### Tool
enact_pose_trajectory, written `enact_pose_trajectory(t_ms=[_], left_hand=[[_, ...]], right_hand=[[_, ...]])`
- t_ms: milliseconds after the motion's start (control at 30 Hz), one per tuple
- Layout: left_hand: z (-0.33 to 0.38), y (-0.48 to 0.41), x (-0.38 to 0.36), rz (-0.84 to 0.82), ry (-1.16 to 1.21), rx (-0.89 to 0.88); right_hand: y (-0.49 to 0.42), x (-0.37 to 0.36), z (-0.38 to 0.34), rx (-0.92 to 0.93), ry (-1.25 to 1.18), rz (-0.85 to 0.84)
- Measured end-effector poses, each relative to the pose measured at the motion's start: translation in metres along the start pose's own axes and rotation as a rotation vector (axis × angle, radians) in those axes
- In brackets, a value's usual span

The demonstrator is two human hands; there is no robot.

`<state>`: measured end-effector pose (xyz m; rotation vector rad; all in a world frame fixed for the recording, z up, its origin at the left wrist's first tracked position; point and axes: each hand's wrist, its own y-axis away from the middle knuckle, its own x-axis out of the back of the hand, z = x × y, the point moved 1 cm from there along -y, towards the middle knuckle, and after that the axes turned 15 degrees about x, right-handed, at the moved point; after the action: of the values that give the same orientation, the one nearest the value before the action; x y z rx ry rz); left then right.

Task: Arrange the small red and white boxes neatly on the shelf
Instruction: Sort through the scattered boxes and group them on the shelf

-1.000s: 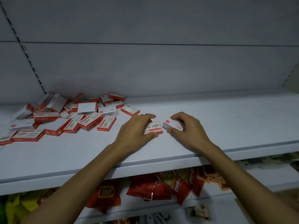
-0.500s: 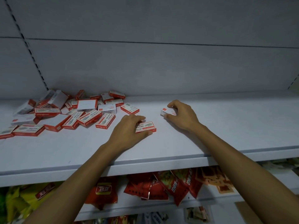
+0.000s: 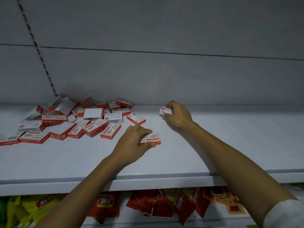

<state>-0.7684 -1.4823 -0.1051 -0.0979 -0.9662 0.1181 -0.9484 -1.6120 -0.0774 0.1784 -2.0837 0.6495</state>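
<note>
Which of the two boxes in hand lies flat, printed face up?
The small red and white cardboard box under the left hand. The other box, in the right hand, sits by the back wall showing a white side.

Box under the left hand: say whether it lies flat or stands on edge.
Flat: the box rests on the shelf, broad printed face up, the left hand gripping it.

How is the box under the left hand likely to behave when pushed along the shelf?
Lying flat on the smooth shelf, the box probably slides, not tips or rolls. Its crisp edges suggest stiff card.
</note>
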Motion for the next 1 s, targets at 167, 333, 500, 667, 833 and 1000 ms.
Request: enact_pose_trajectory(t_ms=[167, 333, 500, 667, 833, 1000], left_hand=[[-0.001, -0.002, 0.0, 0.008, 0.015, 0.021], [0.0, -0.002, 0.001, -0.006, 0.033, -0.01], [0.006, 0.001, 0.002, -0.076, 0.019, -0.084], [0.012, 0.006, 0.001, -0.063, -0.008, -0.07], [0.014, 0.012, 0.002, -0.059, -0.051, -0.104], [0.016, 0.016, 0.004, -0.063, -0.081, -0.131]], right_hand=[[-0.014, -0.011, 0.002, 0.017, 0.004, -0.016], [-0.01, -0.023, 0.007, 0.043, 0.058, -0.031], [-0.008, -0.022, 0.009, 0.069, 0.072, -0.074], [0.026, -0.005, -0.005, 0.048, 0.028, 0.026], [0.076, 0.01, -0.033, 0.09, -0.176, 0.066], [0.081, 0.005, -0.052, 0.126, -0.223, 0.031]])
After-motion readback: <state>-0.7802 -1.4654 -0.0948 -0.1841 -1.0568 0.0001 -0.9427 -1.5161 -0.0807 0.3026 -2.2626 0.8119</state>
